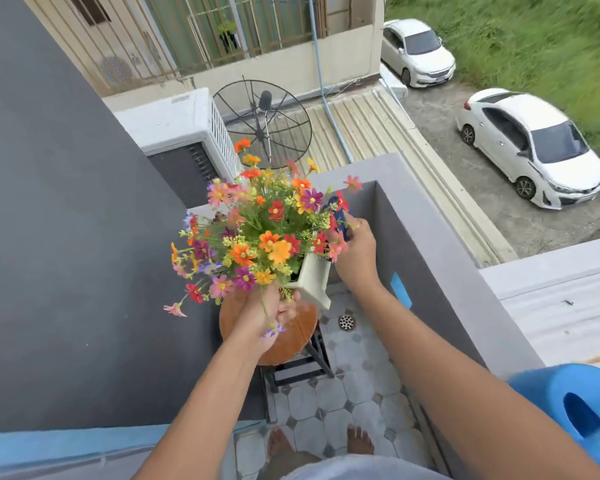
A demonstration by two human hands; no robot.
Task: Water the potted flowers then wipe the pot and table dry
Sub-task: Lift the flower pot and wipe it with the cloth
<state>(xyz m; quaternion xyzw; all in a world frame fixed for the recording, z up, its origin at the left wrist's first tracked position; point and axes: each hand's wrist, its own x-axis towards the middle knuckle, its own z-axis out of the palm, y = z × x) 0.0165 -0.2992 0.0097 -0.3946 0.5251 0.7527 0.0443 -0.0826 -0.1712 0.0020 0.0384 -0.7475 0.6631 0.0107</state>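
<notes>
On a narrow tiled balcony, above a round wooden table [284,344], the left hand [269,315] grips the white square pot [313,280] from beneath, fingers closed around its base. The pot is lifted clear of the tabletop and tilted right. Its flowers [257,233] are dense and mixed: orange, red, pink, purple and yellow, with green foliage. The right hand [355,251], far right of the pot, is closed on a dark blue object [340,216], mostly hidden behind blooms; its identity cannot be determined. A blue watering can [582,407] sits on the ledge near right, cut off by the frame edge.
</notes>
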